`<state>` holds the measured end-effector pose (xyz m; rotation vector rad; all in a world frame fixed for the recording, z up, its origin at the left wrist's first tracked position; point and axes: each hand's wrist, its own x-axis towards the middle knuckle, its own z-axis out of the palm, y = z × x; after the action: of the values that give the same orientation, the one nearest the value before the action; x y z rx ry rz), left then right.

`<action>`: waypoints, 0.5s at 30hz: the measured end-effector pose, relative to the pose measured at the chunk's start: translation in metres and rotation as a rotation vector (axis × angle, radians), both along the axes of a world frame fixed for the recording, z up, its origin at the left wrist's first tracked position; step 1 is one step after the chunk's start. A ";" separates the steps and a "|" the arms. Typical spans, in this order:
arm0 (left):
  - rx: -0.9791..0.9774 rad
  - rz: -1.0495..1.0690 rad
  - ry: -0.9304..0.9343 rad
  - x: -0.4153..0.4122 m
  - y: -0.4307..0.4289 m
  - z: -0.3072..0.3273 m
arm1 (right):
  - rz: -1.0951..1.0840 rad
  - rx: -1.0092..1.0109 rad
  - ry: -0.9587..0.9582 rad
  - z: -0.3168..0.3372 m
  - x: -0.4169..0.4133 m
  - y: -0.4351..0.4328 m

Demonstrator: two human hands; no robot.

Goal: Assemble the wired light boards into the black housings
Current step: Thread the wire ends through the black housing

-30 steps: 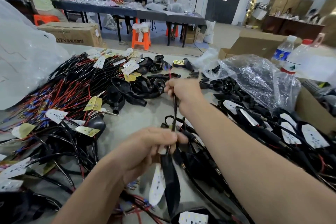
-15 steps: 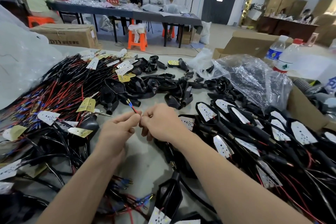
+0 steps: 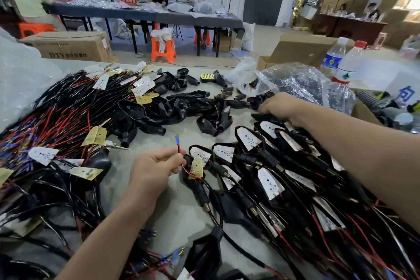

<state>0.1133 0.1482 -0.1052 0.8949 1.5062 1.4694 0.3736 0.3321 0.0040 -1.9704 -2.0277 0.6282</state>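
My left hand (image 3: 156, 166) pinches a red wire (image 3: 178, 146) with a blue tip; the wire runs down to a yellow light board (image 3: 197, 168) lying by a black housing (image 3: 197, 185). My right hand (image 3: 278, 104) reaches far to the right, its fingers on a small black part (image 3: 255, 101) near the plastic bag; the grip itself is hidden. Loose empty black housings (image 3: 159, 111) are heaped at the table's middle. A pile of wired light boards (image 3: 56, 120) covers the left. Assembled housings with white boards (image 3: 268, 166) lie on the right.
A crinkled clear plastic bag (image 3: 302, 84) sits at the far right, with two water bottles (image 3: 347, 61) and an open cardboard box (image 3: 363, 113) behind it. A white bag (image 3: 20, 84) bulges at the left. People work at distant tables (image 3: 145, 13).
My hands have parted. The right hand moved away from the wire and out to the far right by the plastic bag. The left hand keeps the red wire and has shifted slightly right.
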 end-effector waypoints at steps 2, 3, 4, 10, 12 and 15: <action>0.012 0.004 0.019 0.001 0.000 -0.001 | -0.007 -0.066 -0.131 -0.008 0.019 0.010; 0.013 0.003 0.026 0.001 0.000 -0.001 | 0.013 -0.083 -0.232 -0.012 0.026 0.013; 0.012 0.000 0.033 0.001 0.000 0.000 | 0.044 -0.100 -0.325 -0.015 0.029 0.014; -0.005 -0.011 0.044 -0.001 0.002 0.001 | 0.167 -0.195 -0.436 -0.023 0.031 0.020; -0.010 -0.014 0.042 -0.002 0.003 0.000 | 0.169 -0.135 -0.445 -0.025 0.033 0.020; -0.008 -0.013 0.045 -0.002 0.003 -0.001 | 0.173 -0.025 -0.424 -0.028 0.033 0.019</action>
<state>0.1110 0.1510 -0.1059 0.9369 1.5347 1.4415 0.4069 0.3512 -0.0239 -2.0979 -2.4646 0.2821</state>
